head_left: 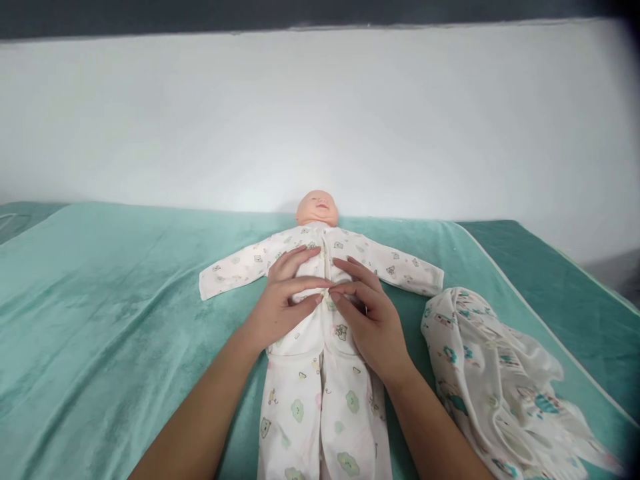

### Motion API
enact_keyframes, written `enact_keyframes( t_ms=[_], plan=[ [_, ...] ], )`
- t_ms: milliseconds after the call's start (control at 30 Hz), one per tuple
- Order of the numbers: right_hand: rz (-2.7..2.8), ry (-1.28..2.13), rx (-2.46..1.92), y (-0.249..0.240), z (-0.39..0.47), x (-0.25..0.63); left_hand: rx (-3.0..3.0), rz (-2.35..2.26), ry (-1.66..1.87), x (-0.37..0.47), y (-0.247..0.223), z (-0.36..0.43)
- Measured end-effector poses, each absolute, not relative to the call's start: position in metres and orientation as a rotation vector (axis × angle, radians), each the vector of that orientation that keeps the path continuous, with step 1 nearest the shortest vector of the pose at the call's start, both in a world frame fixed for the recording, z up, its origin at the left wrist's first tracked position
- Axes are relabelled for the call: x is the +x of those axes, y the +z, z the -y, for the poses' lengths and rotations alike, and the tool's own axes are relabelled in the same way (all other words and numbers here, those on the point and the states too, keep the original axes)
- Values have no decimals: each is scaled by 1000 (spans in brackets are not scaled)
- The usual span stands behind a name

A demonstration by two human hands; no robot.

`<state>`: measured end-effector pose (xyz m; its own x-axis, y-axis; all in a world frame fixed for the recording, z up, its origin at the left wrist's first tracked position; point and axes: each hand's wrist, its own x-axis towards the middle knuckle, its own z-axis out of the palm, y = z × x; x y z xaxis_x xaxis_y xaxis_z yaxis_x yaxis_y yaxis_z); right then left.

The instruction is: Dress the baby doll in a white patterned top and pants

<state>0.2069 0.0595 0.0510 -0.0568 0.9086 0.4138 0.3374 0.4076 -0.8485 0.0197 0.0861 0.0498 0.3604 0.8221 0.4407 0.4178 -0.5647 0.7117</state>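
White printed shirt (303,337) is on the doll (317,208), which lies upon the green blanket (125,320). Your left hand (290,293) and right hand (373,313) meet at the shirt's middle; whether they pinch it, one cannot tell.

Doll (319,208) in a white printed shirt (333,328)
Lying face up, sleeves spread wide, hem meeting printed trousers (345,427).

Crumpled white printed garment (500,380) on a teal cover (125,313), below a white wall (320,113) with dark upper band (320,13).
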Motion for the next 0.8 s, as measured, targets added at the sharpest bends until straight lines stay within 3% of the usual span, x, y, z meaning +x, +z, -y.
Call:
enact_keyframes(
  t_ms=[800],
  plan=[
    [1632,626,-1132,50,-60,203,2152,-1136,1111,25,53,-83]
  ],
)
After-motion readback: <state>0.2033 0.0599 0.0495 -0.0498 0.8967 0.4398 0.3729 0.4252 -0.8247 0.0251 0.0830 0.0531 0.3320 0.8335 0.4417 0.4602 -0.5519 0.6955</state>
